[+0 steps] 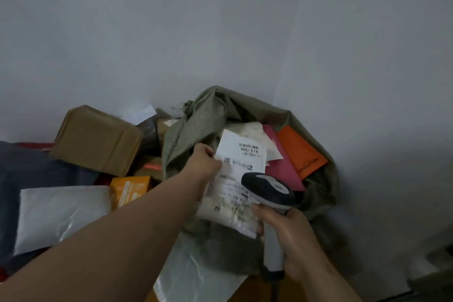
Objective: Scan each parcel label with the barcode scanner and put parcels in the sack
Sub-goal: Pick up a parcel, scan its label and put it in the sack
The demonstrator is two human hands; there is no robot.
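Left hand (pixel 204 159) pinches the far-left edge of our white plastic mailer with its printed paper label (pixel 235 179), held over the mouth of the olive woven sack (pixel 196 125), while our right hand (pixel 291 240) wraps the handle of the grey-and-black barcode scanner (pixel 268 187) just beside the label. With only that edge pinched, we judge the mailer could sag and crease the barcode, spoiling the read. It could also slip into the sack unscanned, among the pink and orange parcels already inside.
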